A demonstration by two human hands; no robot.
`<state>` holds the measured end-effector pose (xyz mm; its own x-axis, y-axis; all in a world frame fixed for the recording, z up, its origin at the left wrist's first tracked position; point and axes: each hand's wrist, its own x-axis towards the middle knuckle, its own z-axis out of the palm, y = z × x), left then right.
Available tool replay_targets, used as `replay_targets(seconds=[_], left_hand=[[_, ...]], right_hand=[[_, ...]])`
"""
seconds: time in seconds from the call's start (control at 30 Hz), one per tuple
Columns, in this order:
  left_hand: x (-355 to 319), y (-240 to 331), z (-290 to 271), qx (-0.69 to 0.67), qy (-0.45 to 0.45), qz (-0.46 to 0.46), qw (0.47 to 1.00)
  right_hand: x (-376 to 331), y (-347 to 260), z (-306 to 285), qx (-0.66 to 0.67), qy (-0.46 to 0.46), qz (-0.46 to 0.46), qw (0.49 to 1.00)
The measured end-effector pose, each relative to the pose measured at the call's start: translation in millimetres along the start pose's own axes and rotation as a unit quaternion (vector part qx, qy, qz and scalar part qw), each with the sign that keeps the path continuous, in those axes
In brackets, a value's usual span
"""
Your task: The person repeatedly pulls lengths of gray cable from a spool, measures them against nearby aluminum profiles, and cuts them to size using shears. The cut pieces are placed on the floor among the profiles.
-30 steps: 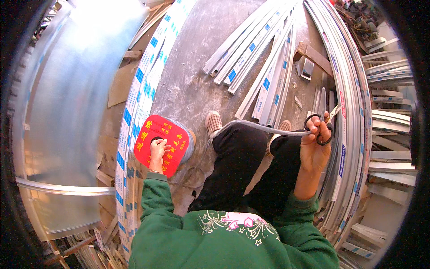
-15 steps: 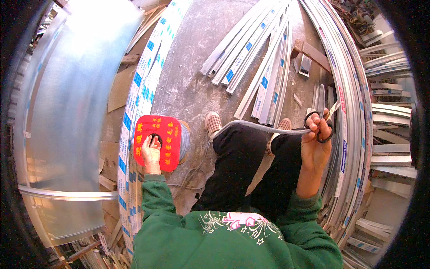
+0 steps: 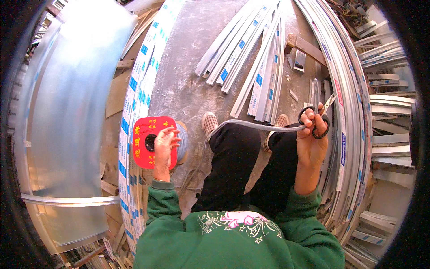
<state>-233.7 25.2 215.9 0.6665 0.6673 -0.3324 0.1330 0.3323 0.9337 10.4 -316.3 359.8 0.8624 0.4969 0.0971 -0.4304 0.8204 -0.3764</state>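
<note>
My left hand (image 3: 165,147) is open in front of a red square-faced spool (image 3: 142,127), its fingers apart near the spool's right edge. Pale grey strip (image 3: 181,143) is wound behind the red face. My right hand (image 3: 310,142) grips black-handled scissors (image 3: 329,104), a finger through a ring, with the blades pointing up and away. In the same hand is a grey flexible strip (image 3: 251,124) that runs across above my thighs to the left and drops beside my left knee. Its short end stands up above my right hand.
Long metal profiles (image 3: 248,49) with blue-marked film lie fanned on the floor ahead. More stacked profiles curve along the right (image 3: 351,148) and left (image 3: 134,85). A large translucent sheet (image 3: 71,125) stands far left. A wooden block (image 3: 311,50) lies ahead right.
My left hand has left the spool's centre hole and moved right, its fingers spreading. The spool's red face has turned. My right hand has shifted slightly, still holding the scissors and strip.
</note>
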Motion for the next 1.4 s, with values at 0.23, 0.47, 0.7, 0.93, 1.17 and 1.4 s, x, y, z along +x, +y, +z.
replay_targets(seconds=[0.23, 0.47, 0.7, 0.93, 1.17, 1.4], left_hand=[[-19.7, -14.7, 46.8, 0.035, -0.062, -0.046, 0.996], [-22.6, -9.7, 68.2, 0.059, -0.071, -0.037, 0.995], [-23.5, -21.4, 67.5, 0.05, -0.085, -0.042, 0.994], [-29.8, -27.6, 70.8, 0.076, -0.073, -0.059, 0.993], [-16.9, -20.9, 68.2, 0.069, -0.084, -0.035, 0.993], [7.8, 2.6, 76.4, 0.084, -0.08, 0.005, 0.993]], right_hand=[[-2.0, -6.5, -3.0, 0.025, -0.034, 0.004, 0.999], [-5.0, -15.4, -5.7, 0.035, -0.034, -0.009, 0.999], [-6.0, -19.8, -6.6, 0.023, -0.004, -0.031, 0.999], [-4.5, -20.2, -6.2, 0.032, -0.034, -0.021, 0.999], [-6.7, -20.6, -7.4, 0.037, -0.012, -0.034, 0.999], [-5.2, -20.0, -5.0, 0.032, -0.014, -0.029, 0.999]])
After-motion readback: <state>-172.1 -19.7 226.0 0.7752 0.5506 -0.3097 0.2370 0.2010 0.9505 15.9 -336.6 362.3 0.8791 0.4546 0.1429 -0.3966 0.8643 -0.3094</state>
